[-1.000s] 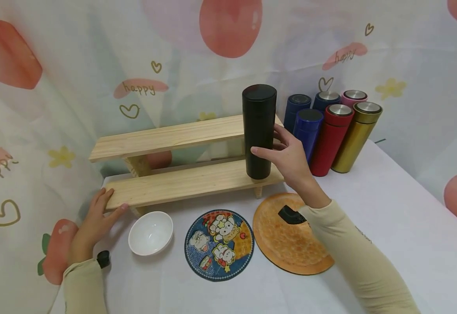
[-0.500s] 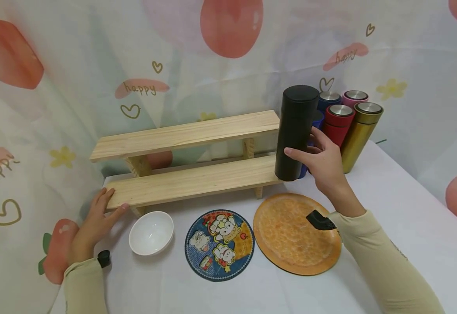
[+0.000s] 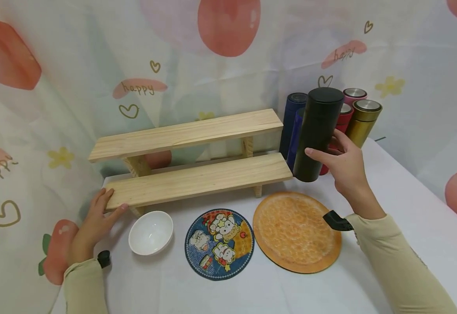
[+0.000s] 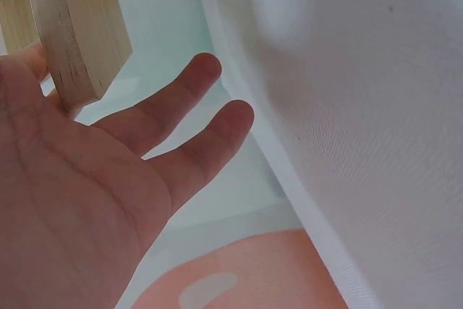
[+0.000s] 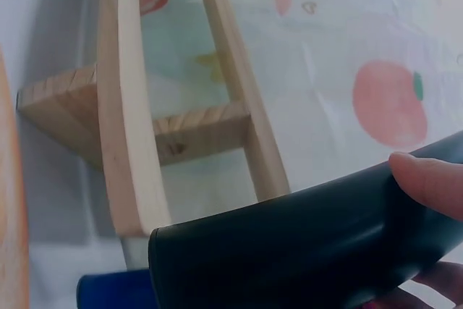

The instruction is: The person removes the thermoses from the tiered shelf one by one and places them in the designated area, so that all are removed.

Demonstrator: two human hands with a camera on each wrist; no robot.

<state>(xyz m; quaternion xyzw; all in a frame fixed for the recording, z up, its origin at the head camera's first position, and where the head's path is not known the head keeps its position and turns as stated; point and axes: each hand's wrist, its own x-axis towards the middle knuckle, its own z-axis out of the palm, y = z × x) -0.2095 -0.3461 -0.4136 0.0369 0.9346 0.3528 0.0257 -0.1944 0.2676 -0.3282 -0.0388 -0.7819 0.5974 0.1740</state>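
In the head view my right hand (image 3: 347, 168) grips a black thermos bottle (image 3: 318, 135) by its side, thumb in front and fingers behind. The bottle tilts slightly, just off the right end of a two-tier wooden shelf (image 3: 197, 179), in front of other bottles. The right wrist view shows the black bottle across the lower right, with a thumb (image 5: 427, 182) on it. At the shelf's lower left end rests my left hand (image 3: 96, 218), its thumb on the front edge. In the left wrist view the shelf's board end (image 4: 79, 41) lies between thumb and fingers, two fingers stretched out.
Behind the black bottle stand a navy bottle (image 3: 291, 117), a blue bottle (image 3: 294, 139), a red bottle (image 3: 345, 117), a pink bottle (image 3: 354, 94) and a gold bottle (image 3: 364, 122). A white bowl (image 3: 151, 233), a cartoon mat (image 3: 219, 245) and an orange mat (image 3: 295, 235) lie in front.
My right hand has carried the black bottle from the shelf's right end further right, past the shelf and in front of the other bottles. The left hand stays on the shelf.
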